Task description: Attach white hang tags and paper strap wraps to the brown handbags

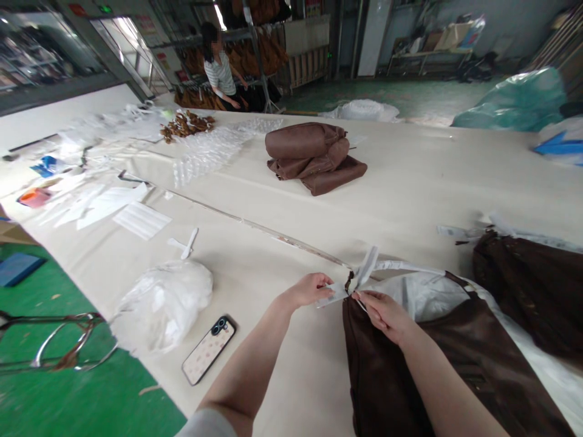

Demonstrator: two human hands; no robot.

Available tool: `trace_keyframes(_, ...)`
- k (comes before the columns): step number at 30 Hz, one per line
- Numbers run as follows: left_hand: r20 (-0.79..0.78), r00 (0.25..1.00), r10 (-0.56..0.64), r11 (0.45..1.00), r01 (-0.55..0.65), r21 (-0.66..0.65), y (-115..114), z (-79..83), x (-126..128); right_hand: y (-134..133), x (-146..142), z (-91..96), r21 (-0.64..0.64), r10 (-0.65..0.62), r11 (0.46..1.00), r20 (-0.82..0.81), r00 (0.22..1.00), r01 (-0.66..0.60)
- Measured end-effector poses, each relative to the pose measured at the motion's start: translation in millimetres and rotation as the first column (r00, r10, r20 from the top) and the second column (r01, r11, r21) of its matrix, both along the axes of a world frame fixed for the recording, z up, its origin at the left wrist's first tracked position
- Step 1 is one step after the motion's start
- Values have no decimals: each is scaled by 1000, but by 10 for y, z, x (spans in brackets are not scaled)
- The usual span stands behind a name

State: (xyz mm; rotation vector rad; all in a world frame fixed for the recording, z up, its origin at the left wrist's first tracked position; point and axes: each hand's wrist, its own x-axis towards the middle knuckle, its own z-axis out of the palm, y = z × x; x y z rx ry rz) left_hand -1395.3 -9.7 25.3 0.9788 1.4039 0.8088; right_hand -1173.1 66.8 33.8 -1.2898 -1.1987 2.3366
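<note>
A dark brown leather bag (387, 376) lies on the pale table, its handle wrapped in white material. At its upper left corner my left hand (312, 289) pinches a white tag (333, 295). My right hand (382, 312) is closed at the same corner, with fingertips on a thin white cord (359, 303) by the tag. A dark strap end and another white strip (367, 266) stick up between the hands. White stuffing (416, 294) shows under the bag's handle.
Another brown bag (528, 285) lies at right; folded brown bags (314, 152) sit farther back. A phone (209, 350), plastic bag (168, 303) and papers (141, 220) lie at left. Bubble wrap (218, 149) is behind. A person (221, 73) stands beyond the table.
</note>
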Motion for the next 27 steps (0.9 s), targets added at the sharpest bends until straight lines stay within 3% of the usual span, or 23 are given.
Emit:
trace_keyframes(4, 20, 996, 81, 996, -82, 43, -45, 80, 57, -12, -60, -45, 110, -257, 959, -58, 965, 262)
trace_keyframes(7, 124, 984, 129, 987, -140, 79, -64, 216, 131, -19, -73, -8, 93, -375, 917, -124, 918, 388)
trace_keyframes(12, 318, 944, 87, 988, -123, 95, -38, 409, 270, 16, -15, 120, -32, -425, 901, -271, 864, 434)
trace_keyframes(17, 387, 920, 56, 991, -98, 90, 10, 464, 304, 64, 51, 104, -81, -521, 850, -275, 808, 520)
trace_keyframes(22, 575, 814, -77, 975, -60, 215, -16, 508, 250, 62, 107, 221, -173, -519, 854, -345, 782, 491)
trace_keyframes(24, 480, 873, -88, 964, -46, 261, -13, 546, 250, 46, 126, 331, -157, -476, 878, -375, 796, 452)
trace_keyframes(26, 180, 983, -23, 958, -29, 284, 19, 600, 267, 24, 125, 421, -87, -392, 918, -370, 842, 388)
trace_keyframes(27, -32, 999, 13, 954, -3, 301, 44, 635, 277, 13, 114, 448, -37, -342, 935, -351, 872, 352)
